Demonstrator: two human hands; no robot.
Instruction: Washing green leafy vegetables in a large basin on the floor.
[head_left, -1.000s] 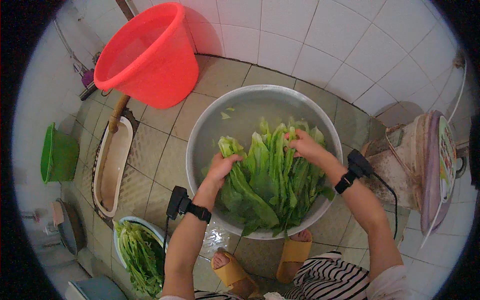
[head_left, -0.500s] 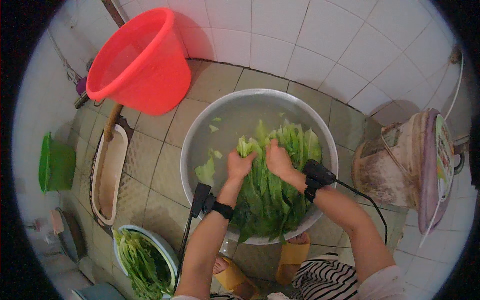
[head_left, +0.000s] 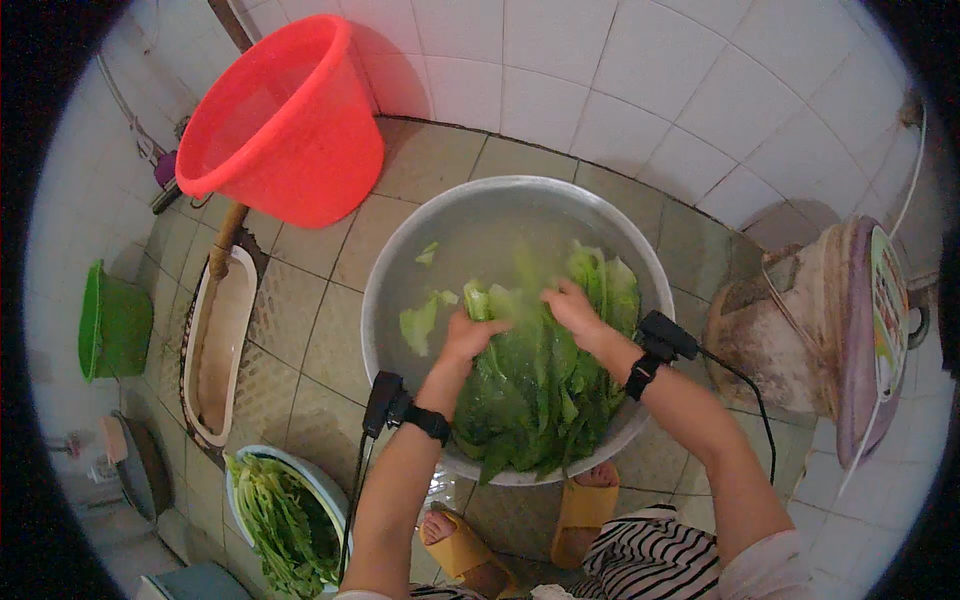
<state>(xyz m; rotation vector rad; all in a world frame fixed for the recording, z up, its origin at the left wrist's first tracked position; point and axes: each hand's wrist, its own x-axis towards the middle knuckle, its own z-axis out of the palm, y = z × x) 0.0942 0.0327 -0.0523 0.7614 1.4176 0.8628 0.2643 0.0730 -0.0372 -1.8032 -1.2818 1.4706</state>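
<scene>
A wide metal basin (head_left: 372,300) of cloudy water stands on the floor in front of me. Long leafy greens (head_left: 540,400) fill its near half, pale stems pointing away from me. My left hand (head_left: 470,332) is closed around stems on the left side of the bunch, thumb stretched to the right. Further right, my right hand (head_left: 572,308) has its fingers curled into the leaves. Where the fingers meet the greens, leaves and water partly hide them. A torn leaf piece (head_left: 420,322) floats left of my left hand.
At lower left, a light-blue tub (head_left: 340,500) holds more greens. A red bucket (head_left: 330,160) stands far left, near a squat toilet (head_left: 238,300) and a green bin (head_left: 125,335). On the right is a stained lidded bucket (head_left: 775,320). Black devices with cables are strapped to both wrists.
My hands have moved apart, the left slightly left and nearer me, the right to the right. The bunch has spread between them, and the floating leaf piece has drifted.
</scene>
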